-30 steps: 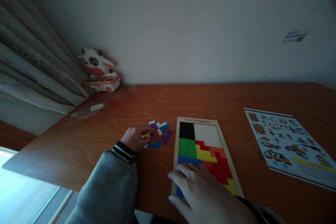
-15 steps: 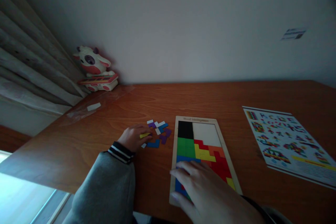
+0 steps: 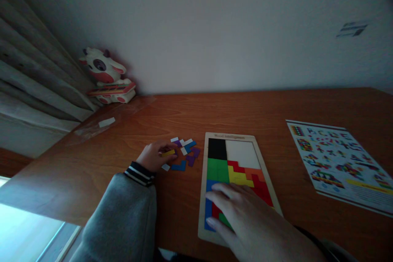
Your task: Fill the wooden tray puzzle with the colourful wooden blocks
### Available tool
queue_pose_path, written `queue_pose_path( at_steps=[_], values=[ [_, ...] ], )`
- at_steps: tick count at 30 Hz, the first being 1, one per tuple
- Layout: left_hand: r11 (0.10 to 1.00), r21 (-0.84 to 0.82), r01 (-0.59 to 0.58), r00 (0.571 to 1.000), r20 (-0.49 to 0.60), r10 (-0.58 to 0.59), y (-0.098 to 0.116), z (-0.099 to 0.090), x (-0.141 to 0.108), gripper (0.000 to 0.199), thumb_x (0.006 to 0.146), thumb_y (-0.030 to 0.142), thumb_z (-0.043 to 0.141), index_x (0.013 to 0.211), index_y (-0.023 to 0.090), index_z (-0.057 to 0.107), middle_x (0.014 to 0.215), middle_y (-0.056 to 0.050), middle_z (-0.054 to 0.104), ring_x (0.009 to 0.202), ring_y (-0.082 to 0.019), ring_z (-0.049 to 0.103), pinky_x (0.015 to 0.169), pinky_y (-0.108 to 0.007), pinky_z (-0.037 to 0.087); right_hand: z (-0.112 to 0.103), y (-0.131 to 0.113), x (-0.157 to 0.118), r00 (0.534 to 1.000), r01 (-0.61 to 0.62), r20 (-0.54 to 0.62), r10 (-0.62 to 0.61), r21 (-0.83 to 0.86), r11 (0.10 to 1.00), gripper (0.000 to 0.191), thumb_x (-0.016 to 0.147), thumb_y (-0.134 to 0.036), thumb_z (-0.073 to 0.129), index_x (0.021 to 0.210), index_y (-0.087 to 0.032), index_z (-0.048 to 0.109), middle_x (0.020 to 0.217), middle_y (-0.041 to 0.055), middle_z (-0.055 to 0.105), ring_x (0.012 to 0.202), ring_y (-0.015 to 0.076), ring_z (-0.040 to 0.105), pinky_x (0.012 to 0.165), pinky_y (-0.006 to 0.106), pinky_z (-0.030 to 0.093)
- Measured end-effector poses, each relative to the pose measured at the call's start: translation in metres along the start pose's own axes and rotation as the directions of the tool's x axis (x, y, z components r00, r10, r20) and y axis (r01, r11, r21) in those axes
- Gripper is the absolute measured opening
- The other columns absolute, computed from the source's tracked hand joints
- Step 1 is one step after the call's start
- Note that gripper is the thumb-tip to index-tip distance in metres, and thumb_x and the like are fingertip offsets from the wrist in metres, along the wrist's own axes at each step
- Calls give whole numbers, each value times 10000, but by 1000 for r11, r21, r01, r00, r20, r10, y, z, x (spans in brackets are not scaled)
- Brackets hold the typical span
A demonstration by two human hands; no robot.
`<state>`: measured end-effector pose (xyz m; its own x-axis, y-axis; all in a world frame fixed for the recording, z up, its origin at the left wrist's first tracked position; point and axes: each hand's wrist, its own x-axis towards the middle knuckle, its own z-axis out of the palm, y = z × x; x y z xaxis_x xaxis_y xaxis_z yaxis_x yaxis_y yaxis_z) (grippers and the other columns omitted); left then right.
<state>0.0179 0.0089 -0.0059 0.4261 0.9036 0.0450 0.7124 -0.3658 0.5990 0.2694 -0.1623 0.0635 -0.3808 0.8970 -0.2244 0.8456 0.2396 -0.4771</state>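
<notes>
My left hand [image 3: 152,156], in a grey sleeve with a striped cuff, is closed with its fingertips round a yellow puzzle piece [image 3: 168,152]. Several loose pieces lie beside it, among them a blue one [image 3: 179,166], a purple one [image 3: 190,160] and a white one [image 3: 166,167]. A wooden puzzle board [image 3: 202,196] lies to the right, its lower part filled with coloured pieces such as a green block [image 3: 217,170] and a black block [image 3: 217,150]. Over the board's lower half rests my right hand [image 3: 239,213], fingers spread and holding nothing, covering several pieces.
A printed sheet of coloured designs [image 3: 340,159] lies on the right of the wooden table [image 3: 245,110]. At the back left sits a cow toy [image 3: 107,75] near a curtain [image 3: 33,69]. A small white strip [image 3: 107,122] lies by the left table edge.
The view has shifted slightly. My left fingers have curled in with the yellow piece, drawing it a little closer. My right hand stays over the board, almost unchanged.
</notes>
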Motion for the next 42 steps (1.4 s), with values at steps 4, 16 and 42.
queue_pose_path(
  at_steps=[4,16,42],
  values=[
    [992,-126,14,1000,-13,-16,4,1,1,374,675,405,759,988,202,734,966,-48,731,880,-235,686,799,-345,548,-1,3,0,1000,0,-2,0,-3,1000,267,884,-302,587,1120,-225,685,1177,109,666,1017,304,634,910,518,508],
    [780,-610,-138,988,-137,67,60,16,-9,225,694,272,809,883,181,727,914,-53,742,883,-212,701,836,-329,566,5,12,16,959,-53,-263,104,196,979,392,895,-343,583,1276,-252,577,1159,79,684,1034,275,641,889,464,512],
    [136,-985,107,994,106,-17,116,64,-21,241,658,263,870,749,147,680,741,-18,718,688,-127,667,661,-229,507,1,35,32,899,213,-427,94,617,758,179,885,-340,617,978,-208,693,861,5,729,789,139,671,721,243,515]
  ],
)
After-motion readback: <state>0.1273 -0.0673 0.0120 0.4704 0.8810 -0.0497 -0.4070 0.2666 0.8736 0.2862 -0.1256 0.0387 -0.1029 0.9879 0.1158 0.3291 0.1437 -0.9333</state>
